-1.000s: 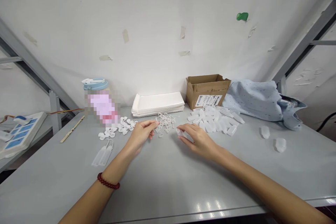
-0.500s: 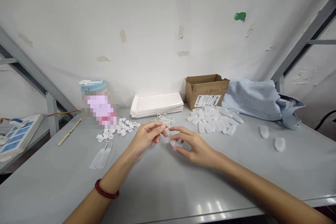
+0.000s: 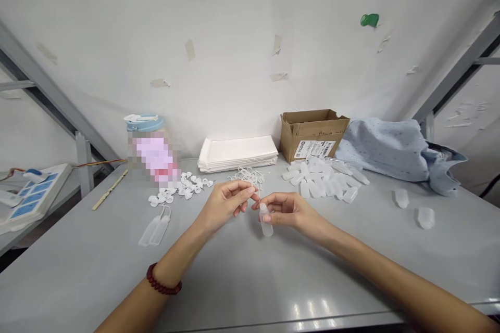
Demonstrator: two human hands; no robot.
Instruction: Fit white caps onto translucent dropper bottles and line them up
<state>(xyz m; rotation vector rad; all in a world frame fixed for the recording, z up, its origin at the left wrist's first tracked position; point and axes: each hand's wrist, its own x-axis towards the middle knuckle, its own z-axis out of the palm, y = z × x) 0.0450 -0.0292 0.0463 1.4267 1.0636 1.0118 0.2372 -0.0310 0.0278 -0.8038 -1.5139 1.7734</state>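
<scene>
My right hand (image 3: 291, 210) pinches a small translucent plastic bottle (image 3: 266, 226) between thumb and fingers, its narrow neck up and tilted slightly left. Close beside it, my left hand (image 3: 230, 202) is closed in a pinch at thumb and index finger; what it holds is too small to make out. Just behind the fingertips lies a tangle of white strings (image 3: 247, 177). Small white caps (image 3: 187, 187) are scattered left of my left hand. A pile of similar translucent bottles (image 3: 324, 179) lies behind my right hand.
Two flat translucent bottles with a cord loop (image 3: 155, 229) lie at left, near a thin stick (image 3: 109, 190). White envelopes (image 3: 238, 152), a cardboard box (image 3: 312, 132), a blue cloth (image 3: 383, 148) and a blue-lidded container (image 3: 144, 123) line the wall. Two clear pieces (image 3: 425, 217) lie right.
My right fingers have closed around the bottle and turned it from lying sideways to nearly upright. My left hand keeps its pinch. The view has shifted slightly.
</scene>
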